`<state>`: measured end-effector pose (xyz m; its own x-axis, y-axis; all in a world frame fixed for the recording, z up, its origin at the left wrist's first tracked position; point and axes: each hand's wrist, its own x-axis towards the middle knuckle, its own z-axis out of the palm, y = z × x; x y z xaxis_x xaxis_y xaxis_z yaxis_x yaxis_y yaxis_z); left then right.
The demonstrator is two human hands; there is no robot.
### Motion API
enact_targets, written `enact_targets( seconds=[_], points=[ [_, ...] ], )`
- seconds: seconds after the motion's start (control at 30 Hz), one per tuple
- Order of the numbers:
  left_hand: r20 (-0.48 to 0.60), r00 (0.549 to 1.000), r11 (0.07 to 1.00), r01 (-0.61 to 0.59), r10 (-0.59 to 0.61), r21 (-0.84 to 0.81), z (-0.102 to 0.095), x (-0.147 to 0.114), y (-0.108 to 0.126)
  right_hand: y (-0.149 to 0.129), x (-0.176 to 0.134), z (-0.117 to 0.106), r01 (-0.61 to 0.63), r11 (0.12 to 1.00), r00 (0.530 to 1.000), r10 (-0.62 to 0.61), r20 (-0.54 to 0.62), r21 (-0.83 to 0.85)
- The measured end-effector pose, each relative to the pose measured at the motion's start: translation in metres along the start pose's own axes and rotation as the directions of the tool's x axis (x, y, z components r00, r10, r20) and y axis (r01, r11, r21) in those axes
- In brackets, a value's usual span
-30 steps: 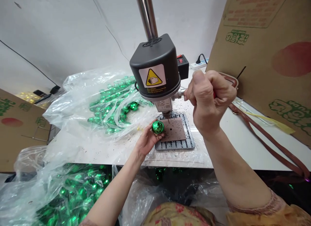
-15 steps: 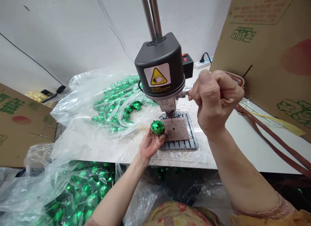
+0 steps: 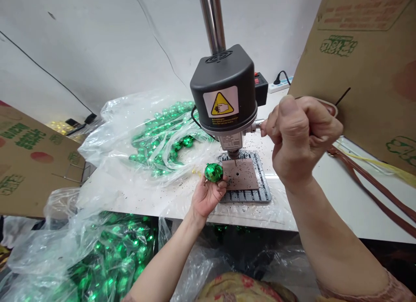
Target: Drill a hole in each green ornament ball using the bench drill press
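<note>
A shiny green faceted ball ornament (image 3: 213,173) rests in the fingers of my left hand (image 3: 208,196), just left of the drill press base. My right hand (image 3: 300,139) is closed in a fist round the feed handle (image 3: 259,125) on the drill press's right side; the grip itself is hidden by my fingers. The drill press (image 3: 224,94) has a black head with a yellow warning label. Its thin drill bit (image 3: 235,162) points down above a brown board (image 3: 248,176) with a hole, lying on the slotted metal base (image 3: 264,193). Ball and bit are apart.
Clear plastic bags of green balls lie on the table (image 3: 162,139) at the left and below its front edge (image 3: 110,254). Cardboard boxes stand at left (image 3: 32,163) and right (image 3: 364,76). A brown strap (image 3: 367,180) lies at right. Dark shavings litter the tabletop.
The whole view has shifted, so the scene sits slightly further right. My left hand still holds the ball beside the base, and my right hand stays on the handle.
</note>
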<state>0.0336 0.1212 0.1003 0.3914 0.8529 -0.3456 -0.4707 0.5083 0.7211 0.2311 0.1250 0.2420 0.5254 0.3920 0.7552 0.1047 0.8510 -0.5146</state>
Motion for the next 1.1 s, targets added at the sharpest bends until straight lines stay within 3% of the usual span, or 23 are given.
enact_targets(
  seconds=[0.3,0.43,0.53,0.87,1.1],
  points=[
    [-0.060,0.990,0.992,-0.129,0.129,0.000,-0.003,-0.002,0.000,0.003,0.000,0.000,0.002,0.999,1.000,-0.001,-0.017,0.033],
    [-0.091,0.935,0.915,-0.310,0.343,0.256,-0.004,0.005,0.003,0.001,-0.001,0.000,0.008,1.000,1.000,-0.008,-0.006,0.015],
    [-0.028,0.900,0.810,-0.376,0.434,0.450,-0.004,0.013,0.005,-0.001,-0.001,-0.001,-0.002,1.000,1.000,0.002,0.007,-0.003],
    [0.156,0.886,0.661,-0.433,0.436,0.613,-0.008,0.043,-0.001,-0.001,-0.003,-0.002,-0.026,1.000,0.999,0.026,0.043,0.010],
    [0.199,0.874,0.577,-0.449,0.444,0.682,-0.007,0.045,-0.002,0.000,-0.003,-0.002,0.016,1.000,0.998,-0.017,0.066,0.019]
  ],
)
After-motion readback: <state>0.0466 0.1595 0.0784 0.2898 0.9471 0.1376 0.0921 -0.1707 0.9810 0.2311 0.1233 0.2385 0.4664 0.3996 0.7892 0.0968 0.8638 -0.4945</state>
